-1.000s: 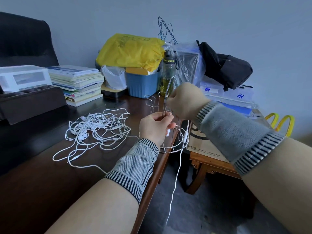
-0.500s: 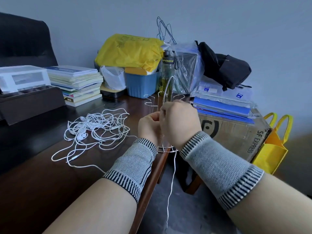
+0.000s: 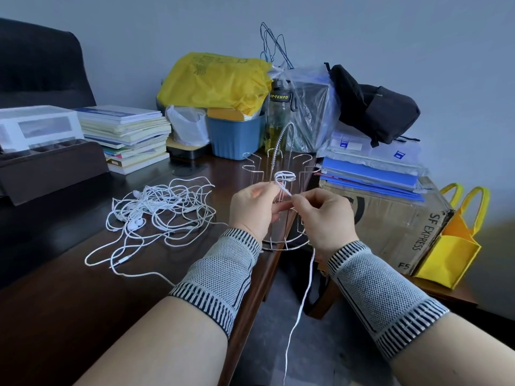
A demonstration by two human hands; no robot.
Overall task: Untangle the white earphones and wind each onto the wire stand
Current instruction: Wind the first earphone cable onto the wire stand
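Note:
A metal wire stand (image 3: 278, 162) with several hooked arms sits at the right edge of the dark wooden desk (image 3: 55, 316). A white earphone cable (image 3: 282, 181) is looped round one front arm. My left hand (image 3: 255, 211) holds the cable against the stand. My right hand (image 3: 323, 218) pinches the same cable just right of the loop, and the free end (image 3: 302, 302) hangs down past the desk edge. A tangled pile of white earphones (image 3: 158, 213) lies on the desk to the left.
Stacked books (image 3: 125, 137), a blue bin (image 3: 235, 135), a yellow bag (image 3: 214, 79), a bottle (image 3: 277, 118) and a black backpack (image 3: 373, 107) crowd the back. A cardboard box (image 3: 390, 221) with blue folders and a yellow tote (image 3: 451, 246) stand to the right.
My right hand has dropped from above the stand to beside my left hand and drawn back toward me. A loop of cable now shows on the stand's arm.

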